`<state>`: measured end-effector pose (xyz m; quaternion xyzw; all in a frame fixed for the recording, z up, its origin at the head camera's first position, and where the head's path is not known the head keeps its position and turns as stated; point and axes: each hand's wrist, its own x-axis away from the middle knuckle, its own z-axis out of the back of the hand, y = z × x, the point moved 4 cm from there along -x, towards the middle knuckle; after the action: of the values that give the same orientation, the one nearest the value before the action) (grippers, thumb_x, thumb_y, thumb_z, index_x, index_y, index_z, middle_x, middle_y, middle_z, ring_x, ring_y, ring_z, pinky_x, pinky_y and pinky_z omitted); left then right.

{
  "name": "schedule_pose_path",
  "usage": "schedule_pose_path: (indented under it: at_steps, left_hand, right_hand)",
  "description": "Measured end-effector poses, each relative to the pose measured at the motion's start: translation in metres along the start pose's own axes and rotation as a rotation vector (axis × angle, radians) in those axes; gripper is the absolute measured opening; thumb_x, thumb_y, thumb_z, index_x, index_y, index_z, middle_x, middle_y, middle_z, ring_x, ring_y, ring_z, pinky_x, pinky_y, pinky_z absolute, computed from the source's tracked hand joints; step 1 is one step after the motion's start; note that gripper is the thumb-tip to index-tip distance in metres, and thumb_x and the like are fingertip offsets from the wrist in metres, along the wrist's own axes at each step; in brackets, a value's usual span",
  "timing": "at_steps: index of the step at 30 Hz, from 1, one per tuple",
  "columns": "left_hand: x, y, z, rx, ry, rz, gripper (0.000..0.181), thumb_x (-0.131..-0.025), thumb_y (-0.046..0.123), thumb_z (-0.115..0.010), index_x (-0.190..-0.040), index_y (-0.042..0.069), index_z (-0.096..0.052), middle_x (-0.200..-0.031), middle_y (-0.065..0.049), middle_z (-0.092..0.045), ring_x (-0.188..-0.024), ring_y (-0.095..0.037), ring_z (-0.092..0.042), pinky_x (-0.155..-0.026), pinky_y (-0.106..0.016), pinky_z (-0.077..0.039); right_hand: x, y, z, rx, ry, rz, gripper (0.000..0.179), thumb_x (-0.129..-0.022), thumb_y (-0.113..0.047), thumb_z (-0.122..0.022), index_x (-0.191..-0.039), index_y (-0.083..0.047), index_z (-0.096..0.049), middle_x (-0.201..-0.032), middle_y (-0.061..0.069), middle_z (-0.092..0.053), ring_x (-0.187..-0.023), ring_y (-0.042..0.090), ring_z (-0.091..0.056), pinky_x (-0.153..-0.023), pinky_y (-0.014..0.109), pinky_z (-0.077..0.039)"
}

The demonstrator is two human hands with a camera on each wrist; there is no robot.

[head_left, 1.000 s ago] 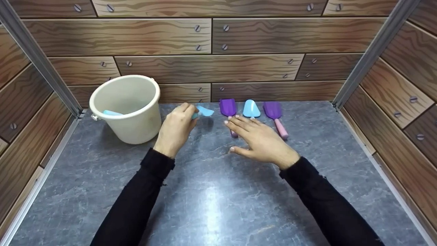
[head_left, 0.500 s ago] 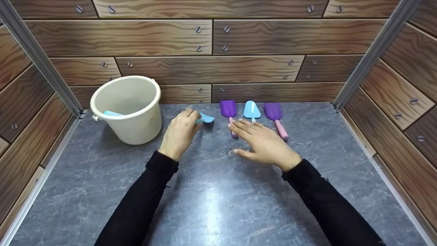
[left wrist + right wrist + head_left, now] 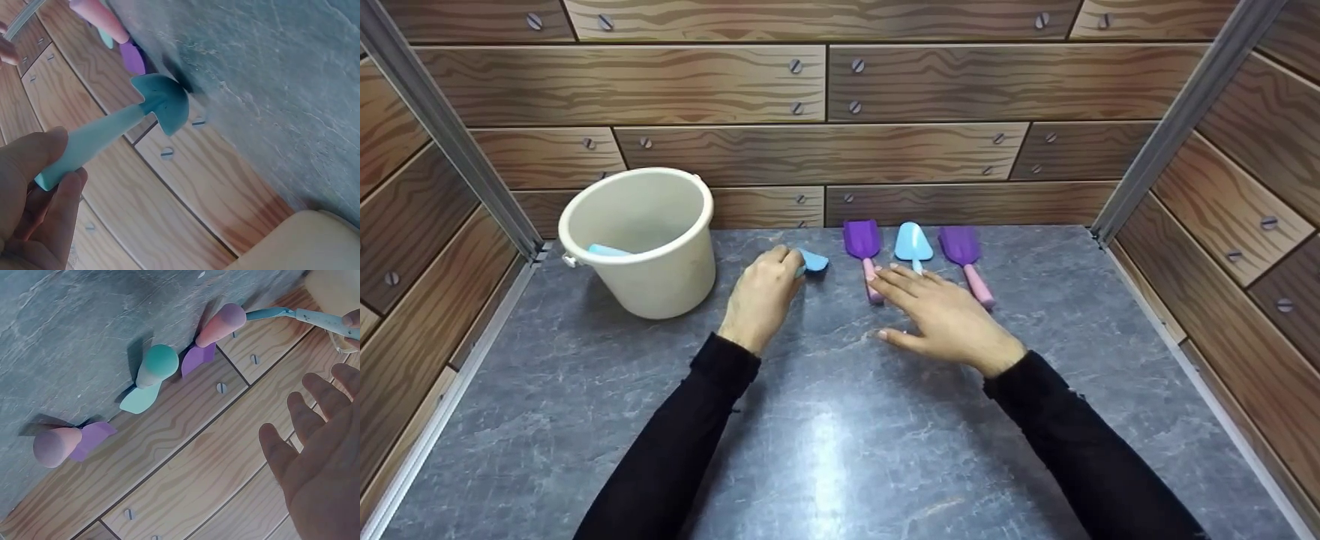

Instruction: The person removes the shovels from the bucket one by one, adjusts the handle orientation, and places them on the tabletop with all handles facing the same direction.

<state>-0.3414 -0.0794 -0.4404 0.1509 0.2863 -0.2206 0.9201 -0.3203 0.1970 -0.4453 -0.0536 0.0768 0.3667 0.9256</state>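
Note:
My left hand [image 3: 765, 295] pinches the handle end of a blue toy shovel [image 3: 166, 104] between thumb and fingers, its scoop low over the table. Fingers spread, my right hand [image 3: 949, 315] hovers flat and holds nothing. Beyond it lie a purple shovel with a pink handle [image 3: 862, 240], a light blue shovel [image 3: 913, 243] whose handle is partly hidden in the head view, and another purple shovel [image 3: 960, 244]. Left of my left hand stands a cream bucket [image 3: 671, 277] with a light blue piece [image 3: 607, 250] showing inside.
Wood-patterned walls [image 3: 720, 82] enclose the grey marbled table [image 3: 780, 450] at the back and on both sides. Metal posts [image 3: 1185, 112] stand at the back corners.
My left hand has come down and slightly toward me, bringing the blue shovel lower, nearer the table. The right hand has drifted slightly toward me and to the right. The other shovels lie unmoved.

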Motion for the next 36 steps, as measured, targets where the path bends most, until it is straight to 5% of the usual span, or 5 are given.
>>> schedule_pose_path:
  at_steps: [8,17,29,36]
  left_hand:
    - [0.001,0.005,-0.010,-0.150,0.025,-0.059,0.003,-0.105,-0.002,-0.080,-0.104,-0.001,-0.079,-0.103,-0.017,-0.083,-0.092,-0.037,-0.083,-0.081,-0.046,-0.075]
    - [0.003,0.011,-0.022,-0.298,-0.006,-0.038,0.014,-0.101,-0.007,-0.078,-0.097,0.003,-0.086,-0.094,-0.010,-0.086,-0.086,-0.032,-0.083,-0.070,-0.042,-0.074]
    - [0.002,0.008,-0.045,-0.251,-0.115,0.026,0.013,-0.107,-0.006,-0.075,-0.100,-0.004,-0.086,-0.089,-0.021,-0.085,-0.085,-0.036,-0.085,-0.069,-0.045,-0.075]
    - [-0.002,-0.043,-0.141,-0.225,-0.062,0.112,0.029,-0.114,-0.001,-0.061,-0.102,-0.001,-0.088,-0.091,-0.019,-0.085,-0.085,-0.041,-0.083,-0.064,-0.055,-0.073]
  right_hand:
    - [0.002,0.003,-0.002,0.008,-0.002,-0.001,0.087,-0.112,-0.059,-0.073,-0.182,-0.015,-0.045,-0.185,0.015,-0.052,-0.175,0.039,-0.047,-0.147,0.063,-0.035]
    - [0.003,0.004,-0.004,0.000,-0.016,-0.024,0.086,-0.112,-0.058,-0.073,-0.182,-0.016,-0.045,-0.185,0.013,-0.052,-0.175,0.038,-0.047,-0.146,0.064,-0.038]
    - [0.003,0.005,-0.007,0.005,-0.014,-0.013,0.086,-0.113,-0.058,-0.071,-0.182,-0.015,-0.044,-0.186,0.013,-0.051,-0.174,0.040,-0.048,-0.147,0.064,-0.036]
    - [0.002,0.006,-0.008,0.001,-0.021,-0.019,0.086,-0.113,-0.058,-0.071,-0.182,-0.015,-0.043,-0.187,0.012,-0.049,-0.175,0.039,-0.046,-0.147,0.064,-0.035]
